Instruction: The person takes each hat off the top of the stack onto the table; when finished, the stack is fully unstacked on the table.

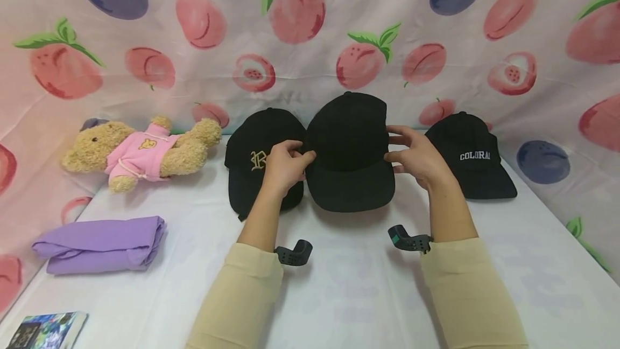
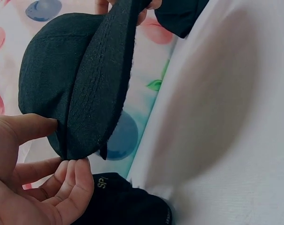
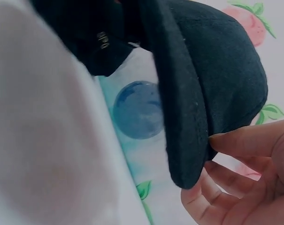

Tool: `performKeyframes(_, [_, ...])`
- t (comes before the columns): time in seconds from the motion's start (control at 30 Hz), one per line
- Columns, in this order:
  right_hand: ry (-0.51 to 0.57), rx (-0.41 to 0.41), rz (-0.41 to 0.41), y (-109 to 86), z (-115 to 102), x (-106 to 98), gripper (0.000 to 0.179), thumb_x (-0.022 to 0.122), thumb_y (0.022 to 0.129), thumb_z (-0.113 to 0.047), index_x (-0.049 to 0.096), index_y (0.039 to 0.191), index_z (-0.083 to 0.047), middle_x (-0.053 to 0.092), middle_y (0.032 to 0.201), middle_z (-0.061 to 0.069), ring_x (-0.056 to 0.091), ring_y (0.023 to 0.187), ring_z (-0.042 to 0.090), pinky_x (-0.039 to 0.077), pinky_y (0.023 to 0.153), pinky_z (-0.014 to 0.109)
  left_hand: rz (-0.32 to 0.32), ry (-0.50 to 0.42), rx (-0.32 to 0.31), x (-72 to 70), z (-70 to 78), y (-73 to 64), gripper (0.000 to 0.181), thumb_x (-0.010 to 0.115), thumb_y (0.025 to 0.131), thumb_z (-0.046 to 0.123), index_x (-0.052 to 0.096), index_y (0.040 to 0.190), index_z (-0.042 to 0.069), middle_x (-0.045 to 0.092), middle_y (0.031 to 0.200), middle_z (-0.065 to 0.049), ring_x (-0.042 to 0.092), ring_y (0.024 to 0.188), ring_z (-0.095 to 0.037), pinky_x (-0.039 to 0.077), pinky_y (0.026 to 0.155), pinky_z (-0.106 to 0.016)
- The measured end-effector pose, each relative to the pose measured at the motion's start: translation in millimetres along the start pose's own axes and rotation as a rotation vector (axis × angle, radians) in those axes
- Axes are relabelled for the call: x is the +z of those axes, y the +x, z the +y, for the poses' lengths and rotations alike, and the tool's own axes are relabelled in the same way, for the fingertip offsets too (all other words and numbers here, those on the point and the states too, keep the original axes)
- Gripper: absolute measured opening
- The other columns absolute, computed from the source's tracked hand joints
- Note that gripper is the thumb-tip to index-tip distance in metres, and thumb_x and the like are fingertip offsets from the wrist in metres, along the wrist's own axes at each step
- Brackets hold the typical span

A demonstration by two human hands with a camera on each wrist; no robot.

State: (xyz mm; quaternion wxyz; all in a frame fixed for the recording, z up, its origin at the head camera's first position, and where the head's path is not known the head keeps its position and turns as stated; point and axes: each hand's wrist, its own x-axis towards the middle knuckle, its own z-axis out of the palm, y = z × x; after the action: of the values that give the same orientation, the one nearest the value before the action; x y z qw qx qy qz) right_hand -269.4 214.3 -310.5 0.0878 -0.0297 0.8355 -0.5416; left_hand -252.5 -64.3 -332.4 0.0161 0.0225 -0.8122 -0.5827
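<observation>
A plain black cap [image 1: 350, 139] is held up between both hands, its brim facing the person and its shadow falling on the table. My left hand [image 1: 287, 166] pinches its left side where brim and crown meet, thumb on the crown and fingers under the edge. On the opposite side my right hand [image 1: 411, 155] grips the same seam between thumb and fingers. Just left stands a black cap with a gold letter [image 1: 249, 163], partly behind the left hand. To the right, beyond the right hand, sits a black cap with white lettering [image 1: 472, 163].
A teddy bear [image 1: 145, 149] in a pink top lies at the back left. In front of it is a folded purple cloth [image 1: 104, 244], and a book [image 1: 48, 330] lies at the near left corner. A fruit-patterned curtain [image 1: 300, 63] hangs behind the white table [image 1: 349, 295].
</observation>
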Motion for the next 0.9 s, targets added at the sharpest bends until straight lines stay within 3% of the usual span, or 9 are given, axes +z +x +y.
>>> performKeyframes(0.2, [-0.013,0.008,0.003,2.4,4,-2,0.073,0.059,0.1,-0.004,0.029,0.165,-0.018,0.035,0.166,0.016,0.051,0.132,0.034,0.054,0.105,0.045,-0.003,0.01,-0.01,6.0,-3.5,4.3,0.051,0.07,0.097,0.022,0.059,0.143,0.002,0.058,0.085,-0.001,0.059,0.055,-0.013,0.051,0.057,-0.022])
performKeyframes(0.37, [-0.034,0.003,0.0,4.9,5,-5,0.073,0.057,0.1,-0.003,0.028,0.165,-0.018,0.035,0.165,0.017,0.05,0.134,0.035,0.051,0.108,0.051,0.011,0.044,-0.019,13.5,-4.2,6.7,0.05,0.072,0.096,0.024,0.061,0.141,0.004,0.058,0.085,0.0,0.061,0.057,-0.013,0.054,0.059,-0.024])
performKeyframes(0.5, [-0.051,0.006,-0.01,6.6,8,-8,0.073,0.056,0.1,-0.003,0.027,0.165,-0.017,0.034,0.165,0.019,0.049,0.137,0.037,0.049,0.11,0.055,0.02,0.056,-0.03,19.8,-6.0,7.3,0.05,0.072,0.096,0.024,0.062,0.141,0.005,0.059,0.08,0.001,0.069,0.066,-0.033,0.053,0.061,-0.025])
performKeyframes(0.63, [-0.068,0.018,-0.008,8.5,13,-11,0.073,0.056,0.1,-0.003,0.027,0.165,-0.018,0.034,0.166,0.019,0.051,0.135,0.036,0.051,0.108,0.051,0.015,0.065,-0.031,26.4,-7.5,7.5,0.05,0.071,0.096,0.025,0.061,0.141,0.005,0.063,0.079,0.0,0.072,0.077,-0.042,0.049,0.063,-0.026])
performKeyframes(0.73, [-0.07,0.021,0.0,9.5,17,-15,0.073,0.056,0.1,-0.003,0.027,0.165,-0.018,0.035,0.165,0.018,0.051,0.134,0.035,0.052,0.106,0.048,0.015,0.068,-0.023,31.0,-6.6,7.8,0.049,0.071,0.096,0.025,0.062,0.14,0.005,0.065,0.078,-0.001,0.072,0.077,-0.041,0.048,0.063,-0.026])
performKeyframes(0.9, [-0.035,0.017,0.02,10.0,26,-19,0.073,0.054,0.099,0.0,0.026,0.165,-0.016,0.033,0.166,0.02,0.041,0.145,0.038,0.047,0.111,0.054,0.004,0.078,-0.016,39.2,-8.0,9.3,0.049,0.072,0.095,0.023,0.062,0.14,0.005,0.065,0.077,-0.001,0.074,0.074,-0.039,0.046,0.058,-0.023])
